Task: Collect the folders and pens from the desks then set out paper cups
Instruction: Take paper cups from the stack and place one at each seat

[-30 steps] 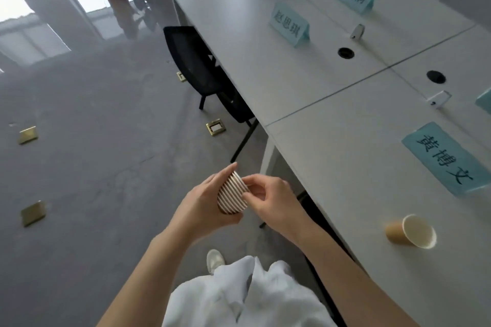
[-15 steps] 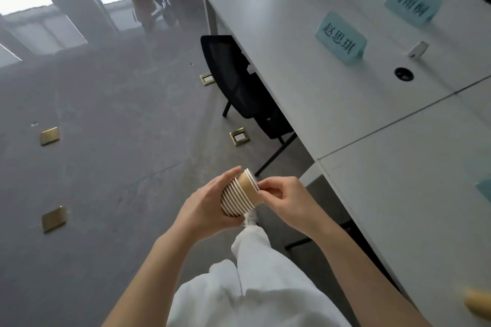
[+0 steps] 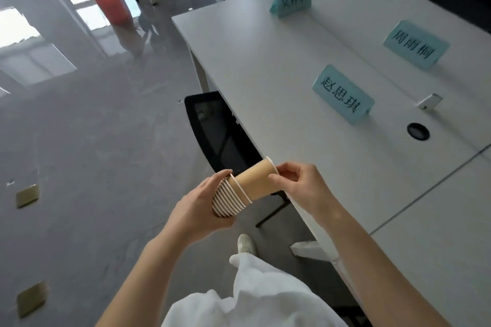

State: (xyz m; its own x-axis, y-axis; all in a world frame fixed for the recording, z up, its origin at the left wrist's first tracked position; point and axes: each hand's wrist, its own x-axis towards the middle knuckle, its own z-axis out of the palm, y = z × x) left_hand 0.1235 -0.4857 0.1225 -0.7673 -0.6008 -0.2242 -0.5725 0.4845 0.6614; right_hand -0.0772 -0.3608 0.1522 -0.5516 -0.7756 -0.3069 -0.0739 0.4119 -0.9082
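Observation:
My left hand [image 3: 198, 211] grips a stack of nested brown paper cups [image 3: 229, 200] lying sideways, rims toward the right. One brown paper cup [image 3: 256, 180] sticks most of the way out of the stack. My right hand [image 3: 301, 186] pinches that cup near its white rim with thumb and fingers. Both hands hover over the floor just left of the white desk [image 3: 279, 66]. No folders or pens are in view.
Teal name cards [image 3: 342, 94] [image 3: 415, 45] [image 3: 291, 0] stand on the desk, beside a cable hole [image 3: 418, 131]. A black chair [image 3: 220, 133] is tucked under the desk edge. A red bin [image 3: 110, 4] and brass floor plates [image 3: 27, 195] sit on the grey floor.
My right hand has pulled one cup most of the way out of the stack. The view has moved along the desk; the cup standing on the desk has left the frame.

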